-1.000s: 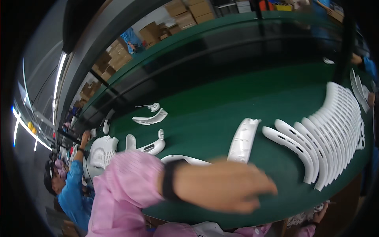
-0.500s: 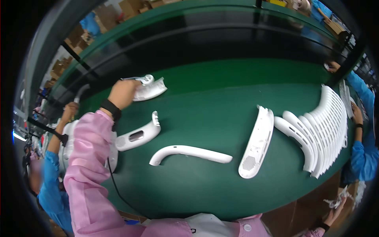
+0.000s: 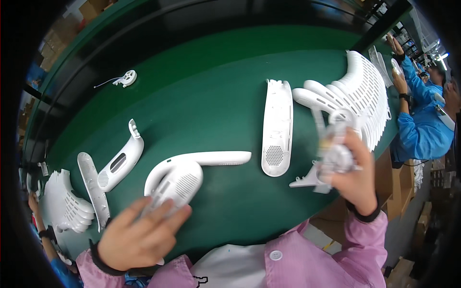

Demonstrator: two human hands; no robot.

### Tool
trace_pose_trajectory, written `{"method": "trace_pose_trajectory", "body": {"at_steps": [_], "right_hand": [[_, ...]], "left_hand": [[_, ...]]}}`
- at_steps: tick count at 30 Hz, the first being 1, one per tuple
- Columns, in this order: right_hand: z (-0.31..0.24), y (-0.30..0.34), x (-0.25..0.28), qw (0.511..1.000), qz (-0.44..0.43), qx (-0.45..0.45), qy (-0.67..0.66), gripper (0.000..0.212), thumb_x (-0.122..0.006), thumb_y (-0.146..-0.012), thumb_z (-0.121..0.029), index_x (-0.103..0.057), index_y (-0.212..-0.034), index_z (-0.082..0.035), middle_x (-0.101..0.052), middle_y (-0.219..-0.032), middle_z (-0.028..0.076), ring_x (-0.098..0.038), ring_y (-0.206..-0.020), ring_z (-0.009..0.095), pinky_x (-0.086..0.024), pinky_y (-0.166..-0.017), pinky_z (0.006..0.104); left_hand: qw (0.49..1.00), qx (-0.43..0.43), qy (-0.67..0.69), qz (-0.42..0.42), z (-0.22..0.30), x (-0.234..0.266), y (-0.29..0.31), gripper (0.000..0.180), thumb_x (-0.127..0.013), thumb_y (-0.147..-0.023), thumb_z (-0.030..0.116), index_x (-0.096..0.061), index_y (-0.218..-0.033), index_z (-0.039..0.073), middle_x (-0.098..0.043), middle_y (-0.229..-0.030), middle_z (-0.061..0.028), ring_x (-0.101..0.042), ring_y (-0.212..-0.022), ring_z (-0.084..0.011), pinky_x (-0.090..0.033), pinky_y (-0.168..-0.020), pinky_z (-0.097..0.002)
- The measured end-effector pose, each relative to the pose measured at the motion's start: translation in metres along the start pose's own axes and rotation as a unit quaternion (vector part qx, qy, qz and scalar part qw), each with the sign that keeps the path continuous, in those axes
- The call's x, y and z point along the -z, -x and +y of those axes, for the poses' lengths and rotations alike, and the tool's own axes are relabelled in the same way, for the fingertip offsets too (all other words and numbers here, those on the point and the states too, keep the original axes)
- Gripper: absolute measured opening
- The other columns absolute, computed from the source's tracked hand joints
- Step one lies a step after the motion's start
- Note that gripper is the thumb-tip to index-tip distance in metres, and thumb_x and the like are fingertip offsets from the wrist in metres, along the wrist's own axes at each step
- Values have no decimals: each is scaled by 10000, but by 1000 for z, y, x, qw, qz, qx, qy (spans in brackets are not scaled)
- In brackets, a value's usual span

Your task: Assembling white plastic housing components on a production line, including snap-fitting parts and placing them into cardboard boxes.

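Green work surface [image 3: 221, 105], curving across the room, with a co-worker in blue [image 3: 418, 137] standing past the right hand. Left hand [image 3: 137, 235]: fingers bent over a white shell [image 3: 186, 185] with a perforated end, gripping it; the thumb cannot be made out. In view, the held piece overlaps a hook-shaped shell [image 3: 218, 158] just beyond the left hand; whether the two touch cannot be told. Right hand [image 3: 359, 177]: thumb and fingers closed on a cluster of small white parts [image 3: 337, 156], blurred, so that single pieces are hard to separate. Just beyond the right hand fans a row of slotted shells [image 3: 365, 91]; between the hands, farther out, lies an open-faced shell [image 3: 277, 125]. Half a second ago the left hand was reaching to a shell beside the round wired part [image 3: 127, 78], and the right hand was low, off the near edge. That place beside the round part is now vacant, and both hands are loaded at once: shell on the left, small parts on the right, the two well apart.
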State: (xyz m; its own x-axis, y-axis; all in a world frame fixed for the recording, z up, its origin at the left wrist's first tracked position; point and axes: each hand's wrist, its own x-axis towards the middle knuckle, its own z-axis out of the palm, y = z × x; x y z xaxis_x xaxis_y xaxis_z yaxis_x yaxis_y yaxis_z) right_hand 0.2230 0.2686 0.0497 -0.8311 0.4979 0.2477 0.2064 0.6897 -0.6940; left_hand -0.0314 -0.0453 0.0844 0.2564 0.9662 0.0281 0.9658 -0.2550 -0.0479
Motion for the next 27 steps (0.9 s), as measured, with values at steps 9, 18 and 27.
{"method": "trace_pose_trajectory", "body": {"at_steps": [9, 18, 27], "right_hand": [[-34, -17, -14, 978, -178, -33, 106, 783, -899, -596, -110, -626, -1328, -170, -385, -1558, 118, -644, -1119, 290, -590, -753, 330], [-17, -12, 11, 982, -112, -33, 145, 619, -926, -589, -192, -697, -1162, -152, -604, -1244, 41, -683, -823, 228, -565, -695, 347], [-14, -12, 26, 981, -106, -60, 150, 400, -897, -674, -137, -720, -1028, -76, -684, -878, 18, -659, -784, 148, -498, -612, 293]], "left_hand": [[975, 132, 174, 37, 25, -27, -14, 605, -814, -703, 178, -598, -1258, 75, -578, -1298, -162, -599, -1116, -349, -491, -932, -455], [880, 333, 334, -54, 54, -24, -7, 764, -843, -724, 202, -491, -1367, -13, -658, -1013, -194, -651, -813, -340, -529, -727, -417], [923, 302, 236, -31, 21, -17, -35, 357, -617, -804, -80, -678, -1136, 36, -617, -841, -158, -600, -763, -359, -467, -687, -430]]}}
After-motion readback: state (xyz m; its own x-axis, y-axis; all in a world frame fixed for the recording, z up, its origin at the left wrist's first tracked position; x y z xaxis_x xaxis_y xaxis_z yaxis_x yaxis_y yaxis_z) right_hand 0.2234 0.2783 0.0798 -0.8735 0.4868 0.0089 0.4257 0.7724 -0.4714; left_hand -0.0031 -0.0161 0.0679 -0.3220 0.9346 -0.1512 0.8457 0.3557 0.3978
